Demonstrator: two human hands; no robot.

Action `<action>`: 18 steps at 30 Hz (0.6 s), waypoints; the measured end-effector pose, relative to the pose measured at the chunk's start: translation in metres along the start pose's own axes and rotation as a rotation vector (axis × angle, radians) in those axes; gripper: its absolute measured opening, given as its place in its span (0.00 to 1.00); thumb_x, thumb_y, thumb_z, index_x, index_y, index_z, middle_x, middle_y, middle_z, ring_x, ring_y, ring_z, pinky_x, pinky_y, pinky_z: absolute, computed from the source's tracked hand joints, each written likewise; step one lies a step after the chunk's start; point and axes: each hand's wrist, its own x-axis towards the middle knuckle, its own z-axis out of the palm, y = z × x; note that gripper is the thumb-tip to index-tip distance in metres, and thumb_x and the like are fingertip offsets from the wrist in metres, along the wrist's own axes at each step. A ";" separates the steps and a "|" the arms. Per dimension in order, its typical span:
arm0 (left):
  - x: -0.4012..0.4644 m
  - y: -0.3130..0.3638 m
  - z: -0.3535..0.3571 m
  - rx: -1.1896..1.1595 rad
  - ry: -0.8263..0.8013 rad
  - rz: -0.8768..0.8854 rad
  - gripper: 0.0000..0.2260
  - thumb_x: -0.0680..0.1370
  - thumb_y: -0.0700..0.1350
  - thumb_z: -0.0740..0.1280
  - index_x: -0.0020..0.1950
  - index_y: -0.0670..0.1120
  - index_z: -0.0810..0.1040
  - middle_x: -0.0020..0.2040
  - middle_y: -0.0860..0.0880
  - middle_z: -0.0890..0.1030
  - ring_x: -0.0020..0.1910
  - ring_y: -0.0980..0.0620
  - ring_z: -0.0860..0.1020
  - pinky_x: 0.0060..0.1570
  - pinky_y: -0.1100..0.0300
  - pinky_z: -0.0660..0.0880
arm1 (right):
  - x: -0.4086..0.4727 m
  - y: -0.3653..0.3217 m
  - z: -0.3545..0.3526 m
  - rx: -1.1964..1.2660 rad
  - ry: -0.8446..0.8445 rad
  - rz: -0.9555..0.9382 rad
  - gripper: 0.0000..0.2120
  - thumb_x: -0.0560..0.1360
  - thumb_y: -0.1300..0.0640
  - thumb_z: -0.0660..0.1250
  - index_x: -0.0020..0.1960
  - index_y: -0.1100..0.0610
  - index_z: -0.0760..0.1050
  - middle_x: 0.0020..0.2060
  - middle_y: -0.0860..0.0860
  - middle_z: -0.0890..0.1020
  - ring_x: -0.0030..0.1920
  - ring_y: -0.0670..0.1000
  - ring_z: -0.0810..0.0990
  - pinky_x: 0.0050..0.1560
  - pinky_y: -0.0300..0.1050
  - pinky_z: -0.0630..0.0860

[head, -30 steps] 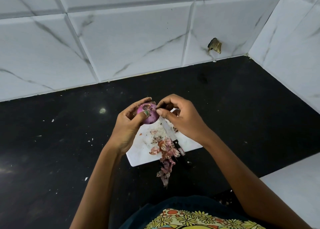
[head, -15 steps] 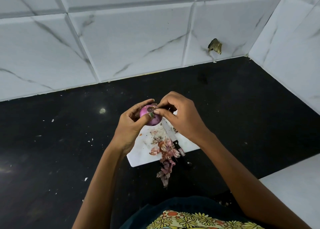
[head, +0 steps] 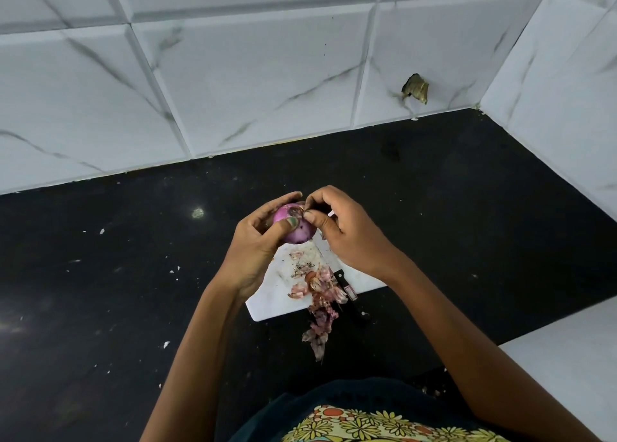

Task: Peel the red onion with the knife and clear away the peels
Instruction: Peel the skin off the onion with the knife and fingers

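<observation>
Left hand (head: pixel 257 241) grips the red onion (head: pixel 297 229); right hand (head: pixel 347 238) pinches skin at its top.

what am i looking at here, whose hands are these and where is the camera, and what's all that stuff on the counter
There is no machine here. A person wears a wide-angle camera on the head, so you look down at their own two bare hands. The left hand holds a red onion above a white cutting board. The right hand pinches at the top of the onion with its fingertips, seemingly picking at skin. The knife is not in either grip: it lies on the board, its dark handle pointing toward the person. A pile of onion peels spills from the board onto the black counter. Behind is a white marble-look tile wall.
</observation>
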 end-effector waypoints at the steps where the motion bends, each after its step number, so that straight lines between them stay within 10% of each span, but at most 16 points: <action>1: 0.000 -0.002 0.000 -0.019 -0.001 -0.010 0.13 0.76 0.33 0.64 0.57 0.46 0.80 0.59 0.44 0.80 0.61 0.45 0.78 0.60 0.50 0.75 | -0.001 0.001 0.000 0.008 -0.007 0.010 0.03 0.79 0.61 0.61 0.51 0.60 0.72 0.44 0.44 0.72 0.44 0.40 0.73 0.42 0.28 0.70; 18: 0.001 -0.007 -0.010 -0.528 0.013 -0.195 0.18 0.78 0.51 0.56 0.62 0.43 0.75 0.58 0.45 0.81 0.44 0.55 0.76 0.39 0.68 0.75 | -0.011 0.014 0.006 0.227 -0.035 0.139 0.02 0.80 0.64 0.58 0.50 0.59 0.69 0.41 0.47 0.76 0.41 0.42 0.79 0.45 0.40 0.79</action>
